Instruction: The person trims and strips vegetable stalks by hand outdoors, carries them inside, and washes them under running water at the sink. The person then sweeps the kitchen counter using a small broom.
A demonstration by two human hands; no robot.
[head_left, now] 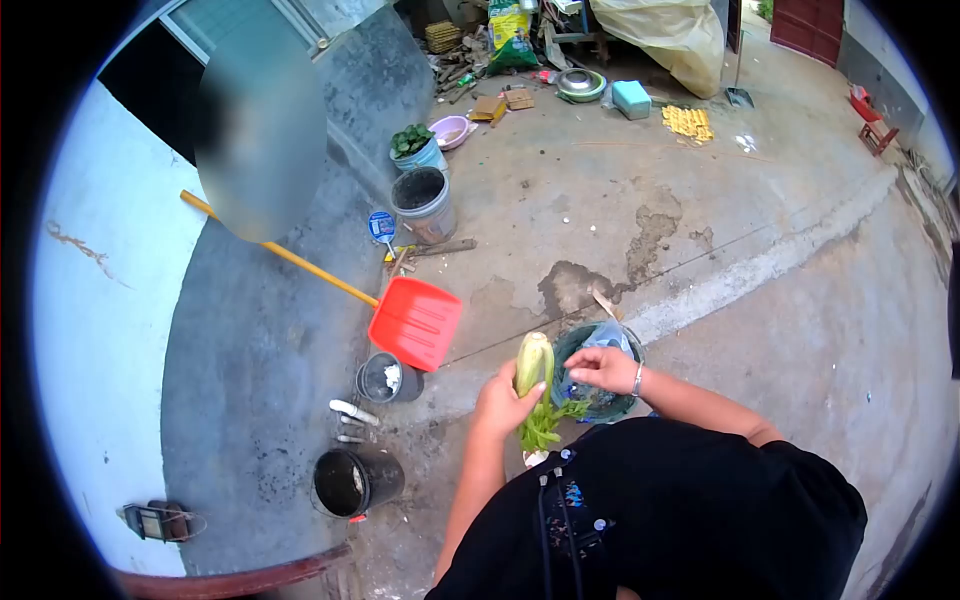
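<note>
Gripping veg [535,360] mid-length, L hand [499,402] has prob. the best hold: likely light, stiff, w/ fragile leaves [540,428]. R hand [602,370] hangs part-open, 0 items visible.

Bright, diffuse daylight; soft shadows. Strong fisheye curve, black corners. Blurred patch [262,140] upper left.

- Home courtyard, by the look of it; daylight
- Bare grey concrete floor [740,190], stained in patches
- White-and-grey painted wall [110,330] with pale glass window [237,28]
- Household stuff along the edges: round lilac plastic basin [451,131], leafy green potted plant [410,139], red plastic shovel with yellow pole [418,322]
- Brown firewood heap [459,85]
- Dark-red metal door [808,25] at far end
</note>
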